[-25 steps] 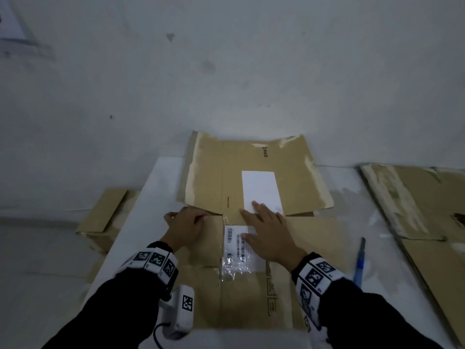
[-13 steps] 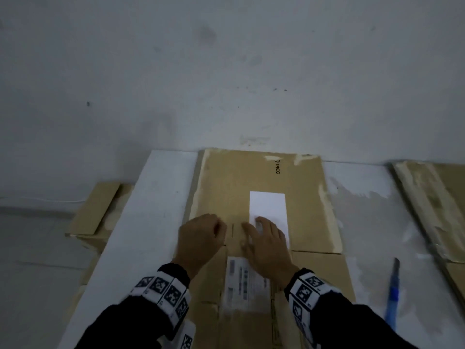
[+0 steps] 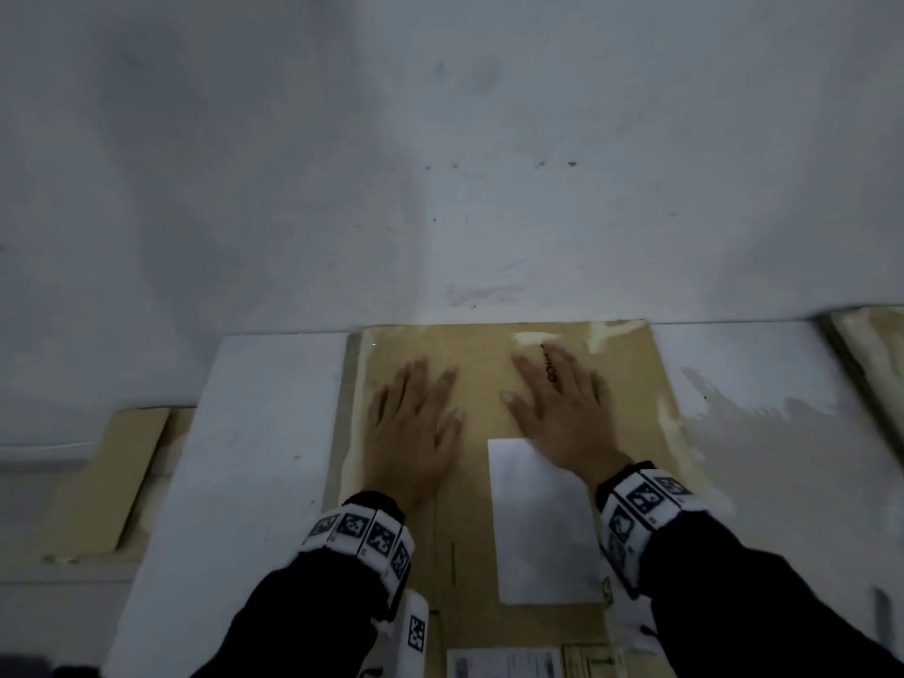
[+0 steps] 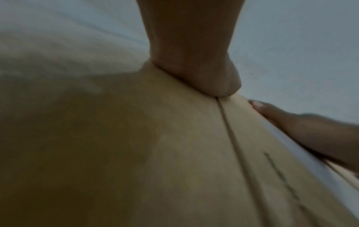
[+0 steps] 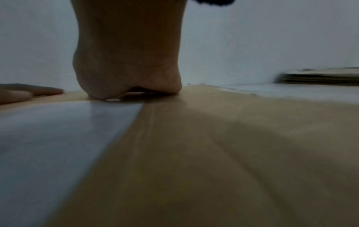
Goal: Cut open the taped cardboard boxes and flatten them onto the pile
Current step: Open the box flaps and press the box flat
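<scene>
A flattened brown cardboard box (image 3: 631, 433) lies on the white table (image 3: 254, 433), its far edge against the wall. My left hand (image 3: 416, 413) presses flat on its far left part with straight, spread fingers. My right hand (image 3: 562, 398) presses flat on the far right part, over the black printed letters. A white label (image 3: 540, 526) sits on the cardboard just behind my right wrist. In the left wrist view the heel of my left hand (image 4: 194, 69) rests on the cardboard (image 4: 136, 153). The right wrist view shows my right palm (image 5: 128, 69) down beside the white label (image 5: 48, 138).
More flattened cardboard (image 3: 870, 354) lies at the table's far right, seen as a low stack (image 5: 320, 76) in the right wrist view. A brown box (image 3: 102, 482) stands on the floor left of the table. The blue tip of a cutter (image 3: 883, 614) shows at the right edge.
Both hands slid forward from the fold by the label to the far panel and spread flat. The raised far flap now lies down against the table. My head moved forward.
</scene>
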{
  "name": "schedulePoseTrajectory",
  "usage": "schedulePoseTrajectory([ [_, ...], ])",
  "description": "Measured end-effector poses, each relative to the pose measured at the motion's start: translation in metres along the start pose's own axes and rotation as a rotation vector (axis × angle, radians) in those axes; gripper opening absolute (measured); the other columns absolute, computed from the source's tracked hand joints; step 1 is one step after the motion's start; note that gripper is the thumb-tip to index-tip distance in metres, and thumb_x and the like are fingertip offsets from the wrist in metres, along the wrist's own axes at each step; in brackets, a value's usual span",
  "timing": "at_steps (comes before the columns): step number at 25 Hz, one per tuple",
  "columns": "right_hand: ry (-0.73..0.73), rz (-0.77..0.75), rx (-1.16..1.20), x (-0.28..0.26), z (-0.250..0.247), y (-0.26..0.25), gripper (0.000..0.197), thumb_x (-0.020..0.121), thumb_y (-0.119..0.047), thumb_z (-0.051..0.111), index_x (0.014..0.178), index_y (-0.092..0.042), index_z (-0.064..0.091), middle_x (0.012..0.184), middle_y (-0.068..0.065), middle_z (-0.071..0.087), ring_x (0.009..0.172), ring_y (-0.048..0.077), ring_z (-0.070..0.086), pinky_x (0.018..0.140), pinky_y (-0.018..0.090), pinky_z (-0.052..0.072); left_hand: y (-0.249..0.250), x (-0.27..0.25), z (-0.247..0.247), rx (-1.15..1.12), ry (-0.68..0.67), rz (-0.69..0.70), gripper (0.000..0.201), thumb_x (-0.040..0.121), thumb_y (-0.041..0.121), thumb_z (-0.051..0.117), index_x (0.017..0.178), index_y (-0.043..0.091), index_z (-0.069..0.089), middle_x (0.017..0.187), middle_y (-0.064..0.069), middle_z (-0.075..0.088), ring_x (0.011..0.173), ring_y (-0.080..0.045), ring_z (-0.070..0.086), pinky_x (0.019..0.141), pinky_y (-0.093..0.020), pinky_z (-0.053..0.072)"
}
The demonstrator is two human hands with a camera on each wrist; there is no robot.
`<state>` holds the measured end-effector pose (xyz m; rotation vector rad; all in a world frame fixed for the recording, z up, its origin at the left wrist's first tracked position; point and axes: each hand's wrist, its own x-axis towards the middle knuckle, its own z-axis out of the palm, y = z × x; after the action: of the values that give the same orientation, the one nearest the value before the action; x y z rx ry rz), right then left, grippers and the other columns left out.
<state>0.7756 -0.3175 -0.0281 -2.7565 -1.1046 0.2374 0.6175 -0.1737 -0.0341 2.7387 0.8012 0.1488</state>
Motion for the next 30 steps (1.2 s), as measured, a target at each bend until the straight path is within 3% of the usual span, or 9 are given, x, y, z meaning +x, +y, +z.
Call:
schedulePoseTrajectory([
  [4, -0.003, 0.127, -0.043, -0.003, -0.004, 0.036, 0.07, 0.081, -0.076, 0.006, 0.146, -0.048, 0.01, 0.16, -0.007, 0.003, 0.147, 0.018, 0.0, 0.115, 0.048, 0.006, -0.001, 0.0, 0.005, -0.007, 0.006, -0.059, 0.061, 0.093, 0.06, 0.014, 0.15, 0.041, 0.009, 0.16, 0.002, -0.005, 0.147, -0.019, -0.007, 0.117, -0.04, -0.008],
  [8, 0.036, 0.128, -0.062, -0.003, -0.003, 0.029, 0.069, 0.083, -0.074, 0.011, 0.146, -0.046, 0.016, 0.159, -0.005, 0.009, 0.147, 0.02, 0.006, 0.115, 0.05, 0.01, 0.002, 0.001, 0.002, 0.02, 0.014, -0.082, 0.062, 0.091, 0.061, 0.013, 0.15, 0.04, 0.013, 0.16, -0.001, 0.003, 0.148, -0.022, 0.0, 0.118, -0.045, -0.003],
  [13, -0.18, 0.185, 0.022, -0.009, -0.021, 0.004, 0.065, 0.092, -0.062, 0.023, 0.15, -0.037, 0.006, 0.16, 0.003, -0.005, 0.146, 0.028, -0.006, 0.114, 0.058, 0.005, -0.001, 0.007, -0.007, 0.033, -0.169, -0.073, 0.067, 0.088, 0.066, 0.006, 0.15, 0.043, -0.001, 0.16, -0.001, -0.009, 0.146, -0.021, -0.011, 0.115, -0.045, -0.01],
  [16, -0.263, 0.021, 0.043, -0.059, -0.014, -0.032, 0.066, 0.093, -0.059, 0.027, 0.15, -0.035, 0.004, 0.159, 0.004, -0.012, 0.146, 0.031, -0.011, 0.113, 0.057, 0.001, 0.002, -0.001, -0.015, 0.01, -0.276, -0.098, 0.062, 0.097, 0.056, 0.022, 0.151, 0.038, -0.002, 0.16, -0.003, -0.012, 0.146, -0.023, -0.013, 0.115, -0.048, -0.007],
  [19, -0.23, -0.109, 0.033, -0.129, -0.003, -0.036, 0.071, 0.086, -0.068, 0.014, 0.15, -0.038, 0.005, 0.16, 0.001, -0.007, 0.147, 0.024, -0.006, 0.115, 0.051, 0.002, 0.01, -0.052, -0.016, 0.008, -0.234, -0.043, 0.061, 0.098, 0.053, 0.015, 0.152, 0.03, -0.001, 0.16, -0.004, -0.009, 0.147, -0.024, -0.009, 0.117, -0.048, -0.004],
  [23, -0.158, -0.023, 0.032, -0.2, -0.004, 0.007, 0.071, 0.084, -0.065, 0.004, 0.15, -0.037, 0.009, 0.16, 0.0, 0.0, 0.147, 0.02, -0.001, 0.116, 0.045, 0.005, 0.015, -0.15, -0.014, -0.041, -0.201, -0.032, 0.069, 0.086, 0.058, -0.002, 0.15, 0.031, -0.006, 0.157, 0.0, -0.014, 0.146, -0.023, -0.012, 0.116, -0.046, -0.007],
  [26, -0.124, 0.043, 0.024, -0.243, -0.002, 0.026, 0.071, 0.084, -0.063, 0.001, 0.15, -0.038, 0.01, 0.16, -0.003, 0.001, 0.147, 0.018, -0.002, 0.116, 0.044, 0.005, 0.026, -0.222, -0.007, -0.041, -0.155, -0.069, 0.064, 0.092, 0.055, 0.006, 0.151, 0.031, 0.002, 0.158, -0.001, -0.009, 0.146, -0.024, -0.009, 0.116, -0.041, -0.01],
  [30, -0.097, 0.03, -0.009, -0.261, 0.004, 0.029, 0.071, 0.088, -0.064, -0.004, 0.15, -0.035, 0.017, 0.159, 0.002, 0.014, 0.146, 0.024, 0.012, 0.113, 0.05, 0.016, 0.035, -0.26, 0.001, 0.094, -0.1, -0.084, 0.058, 0.097, 0.046, 0.02, 0.15, 0.023, 0.025, 0.159, -0.006, 0.014, 0.146, -0.025, 0.01, 0.116, -0.044, 0.003],
])
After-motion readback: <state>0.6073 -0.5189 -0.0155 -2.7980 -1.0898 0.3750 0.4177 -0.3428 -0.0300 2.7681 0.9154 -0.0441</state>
